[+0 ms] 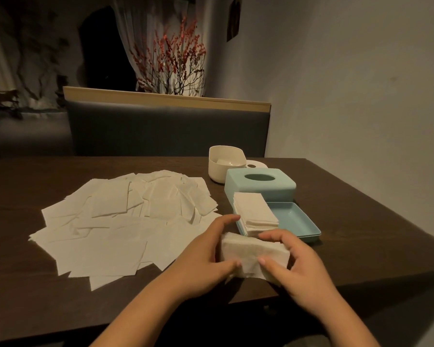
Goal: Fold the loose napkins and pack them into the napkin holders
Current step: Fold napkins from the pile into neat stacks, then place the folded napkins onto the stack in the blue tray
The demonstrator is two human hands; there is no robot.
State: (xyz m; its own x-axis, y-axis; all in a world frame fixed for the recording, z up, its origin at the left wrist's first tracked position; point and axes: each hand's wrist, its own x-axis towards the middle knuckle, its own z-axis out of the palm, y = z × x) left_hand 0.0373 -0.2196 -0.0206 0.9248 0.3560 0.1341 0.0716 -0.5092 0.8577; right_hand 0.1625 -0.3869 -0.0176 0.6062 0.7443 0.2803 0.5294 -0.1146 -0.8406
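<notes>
A folded napkin (253, 256) was pinched between left hand (206, 261) and right hand (298, 269), both grips clamped on it; just beyond lay a stacked pile (256, 211) in the blue tray (298, 221).

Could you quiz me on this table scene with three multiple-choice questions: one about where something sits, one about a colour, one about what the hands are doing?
1. Where is the neat stack of folded white napkins?
A. In the open light-blue plastic tray
B. In the cream bowl-shaped holder
C. On the bench

2. What colour is the rectangular lid with the oval slot?
A. Red
B. Light blue
C. Black

3. What are the hands doing?
A. Resting flat on the dark wooden table
B. Lifting the lid
C. Both holding one white paper napkin

Answers: 1 A, the stack sits at the tray's left end. 2 B, it matches the tray. 3 C, the left hand and right hand pinch the napkin between fingers and thumbs.
</notes>
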